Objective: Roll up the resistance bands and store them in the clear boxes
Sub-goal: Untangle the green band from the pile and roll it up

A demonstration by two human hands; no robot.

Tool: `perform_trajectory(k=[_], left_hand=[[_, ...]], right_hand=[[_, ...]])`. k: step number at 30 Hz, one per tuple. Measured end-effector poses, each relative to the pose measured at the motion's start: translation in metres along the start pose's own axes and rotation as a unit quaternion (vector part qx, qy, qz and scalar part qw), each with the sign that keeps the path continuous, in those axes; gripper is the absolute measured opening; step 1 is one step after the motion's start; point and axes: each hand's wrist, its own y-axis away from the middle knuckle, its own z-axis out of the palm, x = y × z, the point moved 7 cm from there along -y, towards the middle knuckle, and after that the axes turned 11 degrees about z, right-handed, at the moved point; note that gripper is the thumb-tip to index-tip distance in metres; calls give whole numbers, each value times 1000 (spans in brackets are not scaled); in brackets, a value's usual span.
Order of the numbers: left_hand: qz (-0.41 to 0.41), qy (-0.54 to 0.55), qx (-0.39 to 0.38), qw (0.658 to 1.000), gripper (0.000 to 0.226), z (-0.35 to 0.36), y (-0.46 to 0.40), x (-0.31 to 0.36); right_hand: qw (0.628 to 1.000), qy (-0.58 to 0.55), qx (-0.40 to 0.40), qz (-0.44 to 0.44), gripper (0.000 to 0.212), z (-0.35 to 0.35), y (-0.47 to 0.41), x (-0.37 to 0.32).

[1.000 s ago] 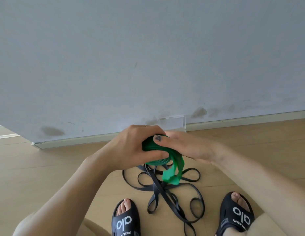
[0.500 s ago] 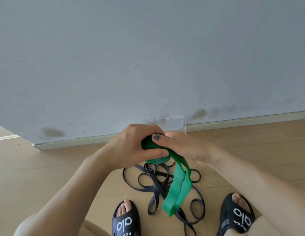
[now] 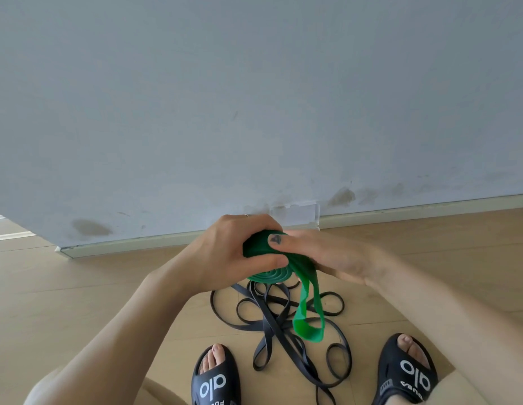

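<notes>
A green resistance band [image 3: 269, 273] is wound into a flat coil, held in the air above the floor. My left hand [image 3: 234, 252] grips the coil from the left, thumb under its edge. My right hand [image 3: 321, 255] holds it from the right, thumb pressed on top. A loose green tail [image 3: 308, 320] hangs down from the coil in a loop. Below it, a thin black resistance band [image 3: 272, 323] lies tangled on the wooden floor. A clear box [image 3: 295, 213] stands against the wall behind my hands, partly hidden by them.
A pale grey wall [image 3: 254, 97] with a white skirting board [image 3: 415, 210] runs across the back. Two feet in black slides [image 3: 216, 375] [image 3: 406, 372] stand on either side of the black band. Wooden floor stretches left and right.
The hanging green tail first dropped longer, then grew shorter as more band went onto the coil. Both hands stayed in place around the coil.
</notes>
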Motion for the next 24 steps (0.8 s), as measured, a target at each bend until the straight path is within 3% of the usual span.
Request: perform_trajectory(k=[4, 6, 9, 11, 12, 15, 17, 22, 24], left_hand=[[7, 17, 36, 999, 32, -7, 1, 1], [0, 15, 31, 999, 33, -5, 1, 1], [-15, -7, -2, 1000, 33, 1, 0, -1], [-2, -22, -6, 1000, 28, 2, -1, 0], [1, -17, -1, 1000, 27, 0, -2, 0], [5, 14, 22, 1000, 25, -6, 0, 1], [-1, 28, 29, 999, 26, -8, 1, 1], [-25, 2, -4, 1000, 33, 2, 2, -4], [-19, -19, -14, 1000, 33, 6, 1, -2]], right_hand=[[997, -67, -39, -9, 46, -3, 7, -5], [998, -59, -16, -17, 43, -6, 5, -5], [998, 5, 57, -9, 69, -9, -3, -2], [997, 40, 67, -6, 87, -6, -5, -1], [997, 41, 59, -11, 86, -5, -4, -2], [1000, 0, 2, -14, 48, -5, 4, -7], [1000, -23, -9, -19, 38, -9, 7, -6], [991, 56, 121, -3, 70, -17, 1, -2], [987, 95, 128, 11, 77, -14, 1, 0]])
